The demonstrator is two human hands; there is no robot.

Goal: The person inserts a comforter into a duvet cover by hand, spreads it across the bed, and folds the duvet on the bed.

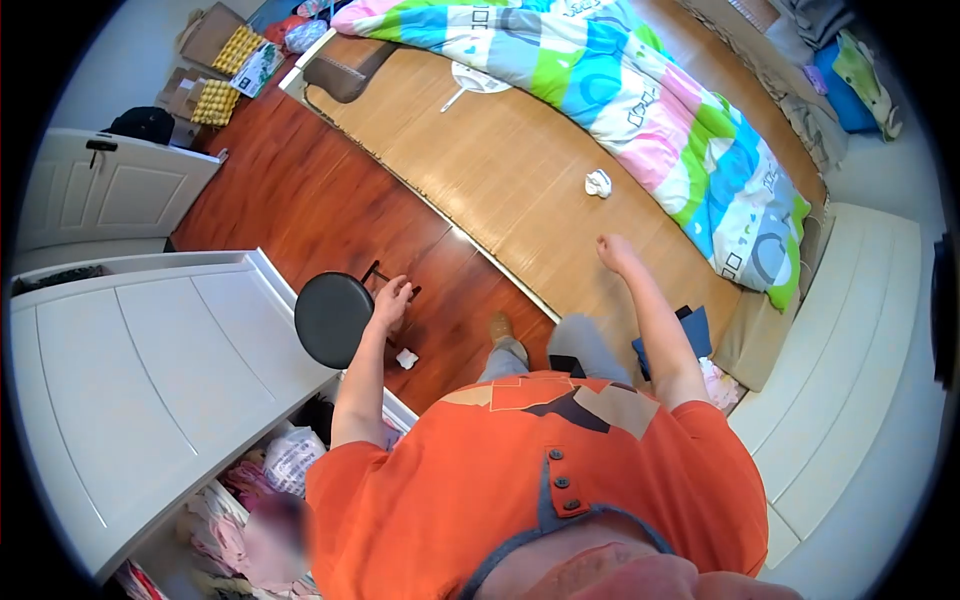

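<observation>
My left hand (393, 300) hangs over the wooden floor beside a round black stool (334, 320). Its fingers are loosely bent and apart, and nothing shows in them. One stool leg shows just past the fingertips; I cannot tell whether they touch. My right hand (616, 252) is curled into a fist above the tan bed surface (480, 170), with nothing seen sticking out of it. A crumpled white tissue (598, 183) lies on the bed beyond that fist. Another white crumpled piece (406, 358) is on the floor below my left hand.
A colourful quilt (640, 110) spreads along the bed's far side, near a white fan-shaped object (480, 80). White cabinets (150, 390) stand at left, with clothes (220, 530) beside them. Yellow egg trays (236, 50) and boxes fill the far corner by a white door (110, 190).
</observation>
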